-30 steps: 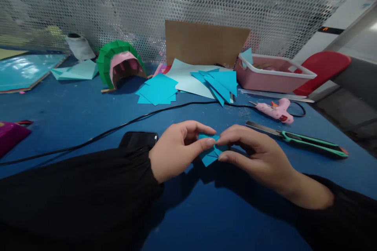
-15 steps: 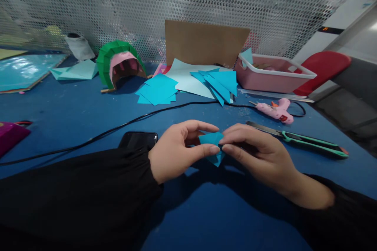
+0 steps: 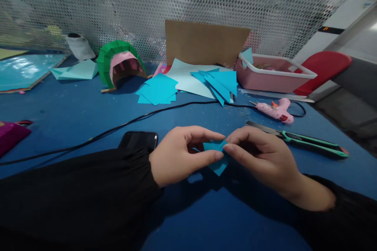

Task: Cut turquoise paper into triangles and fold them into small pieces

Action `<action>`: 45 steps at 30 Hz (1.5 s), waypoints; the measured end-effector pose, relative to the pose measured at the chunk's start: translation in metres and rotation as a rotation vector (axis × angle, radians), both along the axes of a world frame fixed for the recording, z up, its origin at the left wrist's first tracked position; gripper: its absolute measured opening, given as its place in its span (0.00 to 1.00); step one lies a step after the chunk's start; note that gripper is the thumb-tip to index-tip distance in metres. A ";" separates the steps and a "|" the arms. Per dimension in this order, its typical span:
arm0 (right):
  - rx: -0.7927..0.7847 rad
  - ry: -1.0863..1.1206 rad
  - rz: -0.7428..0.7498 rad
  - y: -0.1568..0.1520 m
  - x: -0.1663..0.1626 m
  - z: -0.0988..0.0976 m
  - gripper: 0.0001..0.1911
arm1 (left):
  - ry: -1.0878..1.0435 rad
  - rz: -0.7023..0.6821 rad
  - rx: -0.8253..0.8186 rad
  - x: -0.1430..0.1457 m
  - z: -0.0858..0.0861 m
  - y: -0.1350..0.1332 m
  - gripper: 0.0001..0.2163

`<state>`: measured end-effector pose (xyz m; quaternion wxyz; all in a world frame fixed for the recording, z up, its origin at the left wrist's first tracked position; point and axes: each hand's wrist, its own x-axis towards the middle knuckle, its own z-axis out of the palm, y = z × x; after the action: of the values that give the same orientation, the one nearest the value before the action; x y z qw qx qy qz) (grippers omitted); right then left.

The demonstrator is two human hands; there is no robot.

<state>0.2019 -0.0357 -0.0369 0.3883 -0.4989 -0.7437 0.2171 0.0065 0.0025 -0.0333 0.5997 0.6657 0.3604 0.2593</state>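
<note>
A small folded piece of teal paper [image 3: 217, 164] is pinched between both hands just above the blue table [image 3: 73, 117]. My left hand [image 3: 179, 155] grips its left side between thumb and forefinger. My right hand [image 3: 262, 157] pinches its right side with the fingertips curled in. Both arms wear black sleeves. Most of the paper is hidden by my fingers; only a pointed lower corner and a top edge show.
A black phone [image 3: 138, 140] lies by my left wrist, with a black cable [image 3: 118, 127] running across the table. Green-handled scissors [image 3: 306, 140] and a pink glue gun [image 3: 275, 110] lie to the right. Behind are teal paper stacks [image 3: 157, 90], a pink tray [image 3: 272, 72], a green-and-pink paper model [image 3: 119, 64] and cardboard [image 3: 204, 43].
Both hands have dropped slightly toward the table and closed tighter on the paper. The paper has been turned and folded smaller, so less of it shows.
</note>
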 end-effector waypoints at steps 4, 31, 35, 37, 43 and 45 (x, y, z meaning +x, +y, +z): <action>0.012 -0.003 -0.006 -0.001 0.000 0.000 0.11 | -0.028 -0.018 -0.040 0.001 0.000 -0.002 0.15; -0.159 0.154 0.109 -0.004 -0.003 0.000 0.07 | -0.128 0.045 -0.129 0.002 0.006 -0.003 0.09; -0.183 0.159 0.119 -0.002 -0.006 0.004 0.10 | -0.114 0.000 -0.113 0.001 0.007 -0.004 0.09; -0.240 0.211 0.124 -0.001 -0.007 0.005 0.11 | -0.108 -0.001 -0.102 0.001 0.008 -0.004 0.11; -0.371 0.358 0.112 0.000 -0.004 0.004 0.12 | -0.092 0.077 -0.076 0.002 0.013 -0.005 0.21; -0.391 0.387 0.091 0.001 -0.002 0.002 0.12 | -0.075 0.113 -0.064 0.001 0.013 -0.004 0.23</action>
<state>0.2003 -0.0345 -0.0344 0.4092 -0.4796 -0.6215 0.4650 0.0077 -0.0017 -0.0201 0.6181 0.6148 0.3825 0.3060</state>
